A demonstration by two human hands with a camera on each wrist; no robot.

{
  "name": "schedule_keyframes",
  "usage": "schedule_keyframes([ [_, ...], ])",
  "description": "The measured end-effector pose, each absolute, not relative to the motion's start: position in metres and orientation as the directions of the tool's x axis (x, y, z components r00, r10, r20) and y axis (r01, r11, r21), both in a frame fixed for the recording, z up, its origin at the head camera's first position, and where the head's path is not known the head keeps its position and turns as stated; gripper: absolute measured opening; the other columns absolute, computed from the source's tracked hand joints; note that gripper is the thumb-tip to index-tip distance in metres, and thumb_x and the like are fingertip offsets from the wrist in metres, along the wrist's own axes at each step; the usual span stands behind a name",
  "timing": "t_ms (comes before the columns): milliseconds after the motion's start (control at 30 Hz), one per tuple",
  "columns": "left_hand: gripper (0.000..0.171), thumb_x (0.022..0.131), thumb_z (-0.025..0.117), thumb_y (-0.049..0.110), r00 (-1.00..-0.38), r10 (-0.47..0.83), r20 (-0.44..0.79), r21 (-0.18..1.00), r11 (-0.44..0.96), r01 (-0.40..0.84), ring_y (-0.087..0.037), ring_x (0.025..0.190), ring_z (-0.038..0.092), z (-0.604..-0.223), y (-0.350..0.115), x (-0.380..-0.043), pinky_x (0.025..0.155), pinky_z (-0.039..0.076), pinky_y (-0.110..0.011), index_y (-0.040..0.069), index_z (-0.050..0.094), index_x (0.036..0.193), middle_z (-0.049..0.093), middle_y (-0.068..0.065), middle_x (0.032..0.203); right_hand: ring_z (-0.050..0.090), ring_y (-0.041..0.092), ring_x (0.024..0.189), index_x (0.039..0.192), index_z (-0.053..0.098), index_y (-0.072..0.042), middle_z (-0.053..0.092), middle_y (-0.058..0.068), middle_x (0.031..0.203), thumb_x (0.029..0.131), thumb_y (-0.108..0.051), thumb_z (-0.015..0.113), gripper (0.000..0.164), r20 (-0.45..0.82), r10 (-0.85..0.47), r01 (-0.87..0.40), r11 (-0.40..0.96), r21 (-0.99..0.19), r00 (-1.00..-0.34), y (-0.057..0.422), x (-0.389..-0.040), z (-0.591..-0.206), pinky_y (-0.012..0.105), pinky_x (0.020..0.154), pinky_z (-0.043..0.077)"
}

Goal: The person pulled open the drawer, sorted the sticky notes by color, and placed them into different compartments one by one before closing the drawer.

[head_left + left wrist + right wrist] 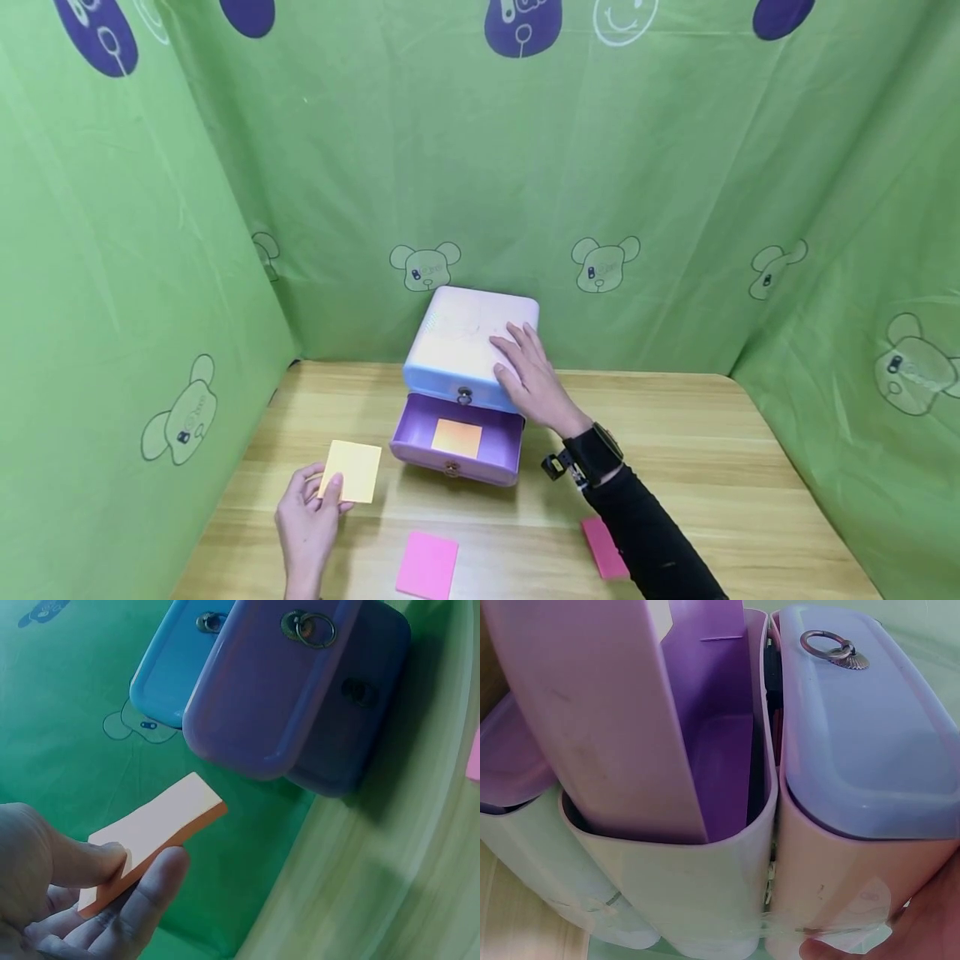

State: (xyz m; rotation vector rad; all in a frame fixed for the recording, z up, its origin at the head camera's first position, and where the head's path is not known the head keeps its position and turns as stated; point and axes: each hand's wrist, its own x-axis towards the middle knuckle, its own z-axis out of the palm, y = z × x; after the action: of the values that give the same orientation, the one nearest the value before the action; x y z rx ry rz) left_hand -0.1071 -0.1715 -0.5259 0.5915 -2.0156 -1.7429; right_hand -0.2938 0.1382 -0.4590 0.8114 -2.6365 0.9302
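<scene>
My left hand (309, 518) pinches a pale orange sticky note pad (351, 472) between thumb and fingers, left of the drawer box. The pad's thickness shows in the left wrist view, where the thumb presses its upper face. A small drawer box (457, 333) stands near the back of the table, its purple middle drawer (420, 457) pulled out. Inside that drawer lies another orange sticky note pad (457, 437). Fingers spread, my right hand (536, 383) rests on the right side of the box's top. Above the pulled-out drawer, the blue drawer (870, 727) is closed.
A pink sticky note pad (427, 565) lies on the wooden table (720, 467) in front of the box. Another pink pad (604, 548) is partly hidden by the right sleeve. Green curtains (525, 167) close in the back and both sides.
</scene>
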Motion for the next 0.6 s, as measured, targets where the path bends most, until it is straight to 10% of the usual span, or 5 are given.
schedule_keyframes([
  [600, 0.034, 0.095, 0.064, -0.002, -0.814, -0.577, 0.063, 0.998, 0.051, 0.041, -0.002, 0.076, 0.072, -0.511, -0.156, -0.116, 0.069, 0.064, -0.028, -0.007, 0.055, 0.127, 0.066, -0.032, 0.118, 0.002, 0.036, 0.161, 0.153, 0.044, -0.018, 0.02, 0.014, 0.17, 0.106, -0.034, 0.041, 0.05, 0.393, -0.426, -0.578, 0.641, -0.504, -0.815, 0.138, -0.293, -0.459, 0.072, 0.124, 0.008],
])
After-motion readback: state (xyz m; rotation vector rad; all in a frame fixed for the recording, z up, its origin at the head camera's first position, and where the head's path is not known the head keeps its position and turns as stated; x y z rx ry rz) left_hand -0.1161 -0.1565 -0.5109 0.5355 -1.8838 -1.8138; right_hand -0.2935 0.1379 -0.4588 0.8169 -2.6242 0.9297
